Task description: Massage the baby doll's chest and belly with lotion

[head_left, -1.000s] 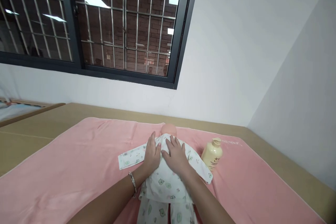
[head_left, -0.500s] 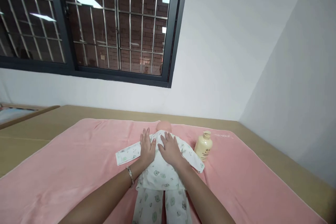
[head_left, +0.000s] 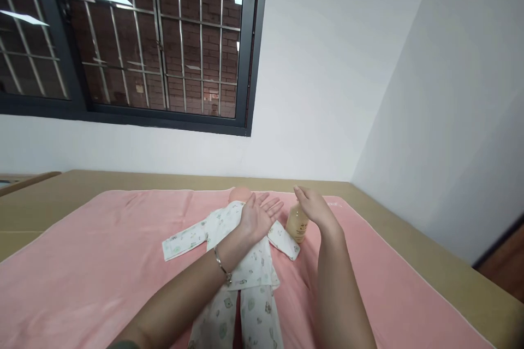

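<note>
A baby doll [head_left: 239, 262] in white printed pyjamas lies face down on a pink towel [head_left: 94, 262]. Only a bit of its bare head shows past my left hand. My left hand [head_left: 257, 215] hovers palm up above the doll's shoulders, fingers spread, a thin bracelet at the wrist. My right hand [head_left: 313, 208] is raised on edge beside it, fingers loosely extended over the top of a cream pump bottle [head_left: 297, 224] that stands to the right of the doll. Neither hand holds anything.
The towel covers a tan surface [head_left: 413, 240] that runs to white walls at the back and right. A dark-framed barred window [head_left: 135, 49] fills the upper left. A wooden edge shows at the far left.
Both hands have lifted off the doll's back. The left has turned palm up and the right has moved right, over the bottle. The view has shifted to the right.
</note>
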`<state>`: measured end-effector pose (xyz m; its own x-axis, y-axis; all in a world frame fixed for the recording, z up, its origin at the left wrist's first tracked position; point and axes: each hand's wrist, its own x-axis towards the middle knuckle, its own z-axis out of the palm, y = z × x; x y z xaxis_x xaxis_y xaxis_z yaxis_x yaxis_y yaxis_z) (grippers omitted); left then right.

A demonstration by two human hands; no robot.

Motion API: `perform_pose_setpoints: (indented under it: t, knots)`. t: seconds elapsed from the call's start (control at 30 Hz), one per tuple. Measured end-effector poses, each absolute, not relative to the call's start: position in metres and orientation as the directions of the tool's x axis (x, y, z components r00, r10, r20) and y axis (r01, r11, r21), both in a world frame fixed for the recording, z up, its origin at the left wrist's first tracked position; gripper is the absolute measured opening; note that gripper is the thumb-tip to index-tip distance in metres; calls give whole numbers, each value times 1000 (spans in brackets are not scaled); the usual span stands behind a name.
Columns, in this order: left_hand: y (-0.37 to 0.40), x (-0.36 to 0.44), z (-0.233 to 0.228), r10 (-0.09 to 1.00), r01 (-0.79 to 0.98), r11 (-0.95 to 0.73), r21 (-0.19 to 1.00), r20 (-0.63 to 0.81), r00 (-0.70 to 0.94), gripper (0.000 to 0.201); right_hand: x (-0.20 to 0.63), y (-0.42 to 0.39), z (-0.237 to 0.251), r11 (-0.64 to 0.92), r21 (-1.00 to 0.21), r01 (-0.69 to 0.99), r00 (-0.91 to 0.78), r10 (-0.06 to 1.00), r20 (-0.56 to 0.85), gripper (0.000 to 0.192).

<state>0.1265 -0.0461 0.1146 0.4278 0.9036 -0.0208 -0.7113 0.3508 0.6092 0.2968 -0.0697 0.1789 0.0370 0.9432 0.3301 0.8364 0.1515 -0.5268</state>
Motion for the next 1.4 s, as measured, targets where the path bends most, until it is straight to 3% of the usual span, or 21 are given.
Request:
perform_pose_setpoints:
  t: [0.1,0.23,0.67,0.83,1.0,1.13,1.27,1.4]
  knots:
    - [-43,148,123,845,-729,505,463,-93,526,68,309,-71,181,83,-568,819,87,960,266,61]
    - [-30,166,113,779,-679,618,395,-190,598,72,313,-69,176,29,-592,806,122,969,213,69]
    - [-11,172,102,762,-656,640,401,-223,607,71,315,-63,172,-54,-587,808,175,973,152,76]
    - [-31,161,103,739,-598,661,453,-256,623,70,319,-64,170,-20,-589,808,148,974,170,75]
    - [-71,122,121,703,-581,689,434,-205,681,66,311,-60,169,-17,-508,861,157,959,234,70]
    - [-100,85,136,700,-556,693,459,-243,671,62,265,-71,171,169,-493,854,-18,955,297,56]
    - [-116,53,154,764,-606,634,480,-266,588,49,194,-110,168,465,-615,637,-379,883,276,59]
    - [-114,12,179,826,-704,561,435,-231,515,47,146,-142,145,571,-501,650,-453,821,347,64]
